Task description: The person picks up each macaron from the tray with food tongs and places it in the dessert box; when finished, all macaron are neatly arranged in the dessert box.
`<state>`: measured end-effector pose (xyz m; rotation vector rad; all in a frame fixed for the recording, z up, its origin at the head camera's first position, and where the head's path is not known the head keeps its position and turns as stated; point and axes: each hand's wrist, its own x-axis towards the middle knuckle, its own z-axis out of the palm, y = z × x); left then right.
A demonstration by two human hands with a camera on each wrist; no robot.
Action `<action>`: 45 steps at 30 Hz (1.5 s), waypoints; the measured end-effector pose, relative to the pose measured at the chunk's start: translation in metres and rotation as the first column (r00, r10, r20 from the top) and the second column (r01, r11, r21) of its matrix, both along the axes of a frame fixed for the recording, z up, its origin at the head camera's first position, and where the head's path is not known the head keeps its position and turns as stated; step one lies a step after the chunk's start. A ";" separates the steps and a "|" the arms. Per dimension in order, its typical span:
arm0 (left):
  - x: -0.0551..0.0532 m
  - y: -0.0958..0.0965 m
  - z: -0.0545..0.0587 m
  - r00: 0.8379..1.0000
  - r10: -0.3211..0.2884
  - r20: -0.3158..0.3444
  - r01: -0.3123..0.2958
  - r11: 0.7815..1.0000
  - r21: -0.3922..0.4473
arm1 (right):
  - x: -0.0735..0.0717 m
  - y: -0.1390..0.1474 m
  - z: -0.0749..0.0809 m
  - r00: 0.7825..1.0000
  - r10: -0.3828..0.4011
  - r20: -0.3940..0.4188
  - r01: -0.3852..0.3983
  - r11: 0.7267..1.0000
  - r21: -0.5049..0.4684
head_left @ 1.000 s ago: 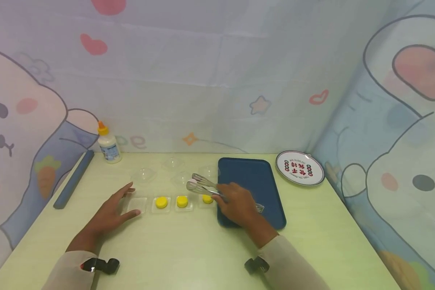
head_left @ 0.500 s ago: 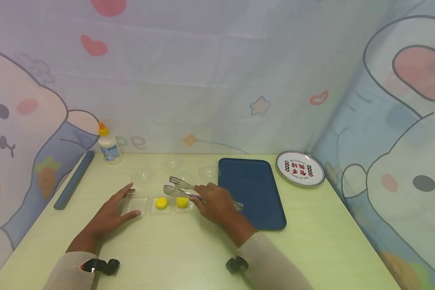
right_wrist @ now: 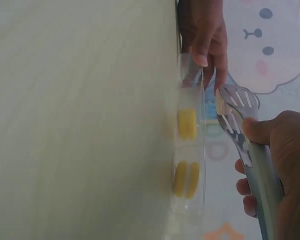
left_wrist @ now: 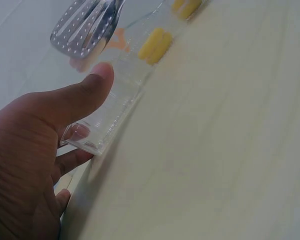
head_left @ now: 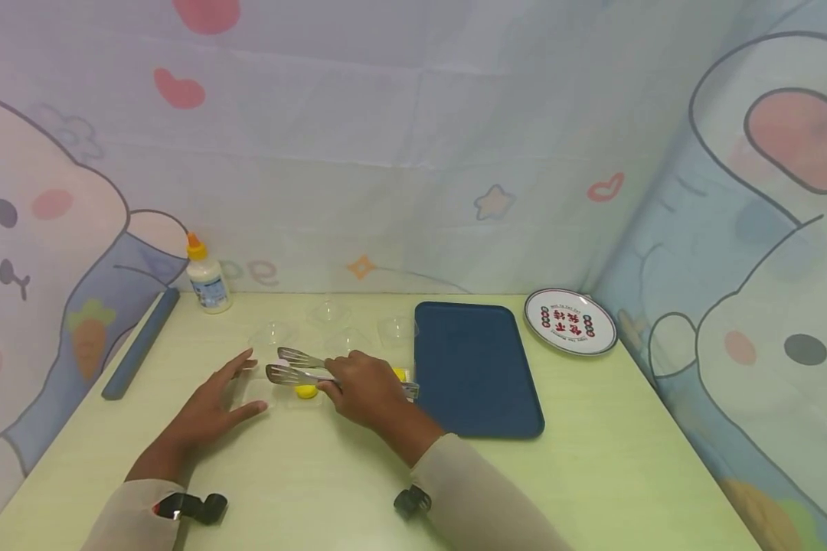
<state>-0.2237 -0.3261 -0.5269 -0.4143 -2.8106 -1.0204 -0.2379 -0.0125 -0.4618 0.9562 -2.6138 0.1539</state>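
My right hand (head_left: pixel 368 389) grips metal slotted tongs (head_left: pixel 303 367). Between the tong heads is a pale pink macaron (right_wrist: pixel 222 104), held above the row of clear plastic bases. At the row's left end, my left hand (head_left: pixel 210 402) reaches around a clear base (left_wrist: pixel 115 95), thumb and fingers spread at its sides; nothing sits in that base. Beside it, a yellow macaron (head_left: pixel 306 391) rests in its own base. Another yellow macaron (right_wrist: pixel 187 180) lies further along. A third yellow macaron (head_left: pixel 400 374) peeks out past the right hand, partly covered by it.
Several clear domed lids (head_left: pixel 329 311) stand behind the row. To the right lies a dark blue tray (head_left: pixel 478 367), with a printed white plate (head_left: pixel 570 321) beyond it. A glue bottle (head_left: pixel 208 279) and a grey-blue roll (head_left: pixel 141 344) are at the back left.
The right hand has moved left with the tongs and pink macaron, from beside the tray to close by the left hand's base. The left hand has stayed in place.
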 end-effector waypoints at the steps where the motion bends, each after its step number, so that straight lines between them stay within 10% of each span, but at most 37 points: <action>1: 0.000 0.000 -0.001 1.000 0.000 -0.002 0.000 1.000 -0.004 | 0.000 -0.004 0.000 1.000 -0.002 0.006 0.002 1.000 0.010; 45: 0.002 0.002 0.005 1.000 -0.007 -0.019 0.007 1.000 0.008 | 0.000 -0.063 0.015 0.996 -0.071 0.052 0.053 0.959 0.279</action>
